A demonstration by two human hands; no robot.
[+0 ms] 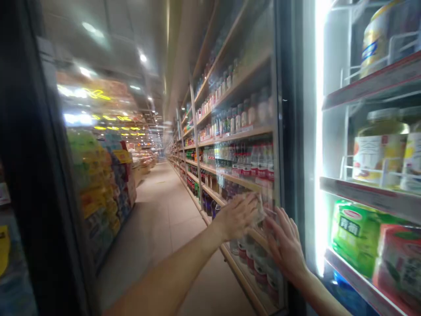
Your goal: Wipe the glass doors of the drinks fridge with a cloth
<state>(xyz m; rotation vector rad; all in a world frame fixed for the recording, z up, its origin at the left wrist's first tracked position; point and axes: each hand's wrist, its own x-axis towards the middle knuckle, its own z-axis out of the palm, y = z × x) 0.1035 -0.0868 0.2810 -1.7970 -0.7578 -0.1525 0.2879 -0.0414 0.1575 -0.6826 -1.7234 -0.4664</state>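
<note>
A glass fridge door [245, 160] stands swung open in front of me, its dark frame [291, 145] at its right side. My left hand [238, 216] is at the lower part of the glass, fingers laid over a crumpled pale cloth [259, 210]; motion blurs the cloth's edges. Close beside it on the right, my right hand [285, 242] is open, fingers stretched up near the glass and the frame. Whether its palm touches the door I cannot tell.
At right, lit fridge shelves [365, 193] hold bottles [378, 151], a green pack [355, 232] and a red pack [397, 263]. Through the glass show shelves of bottles, an aisle floor [158, 206] and stacked goods [98, 180]. Another dark frame [42, 175] rises at left.
</note>
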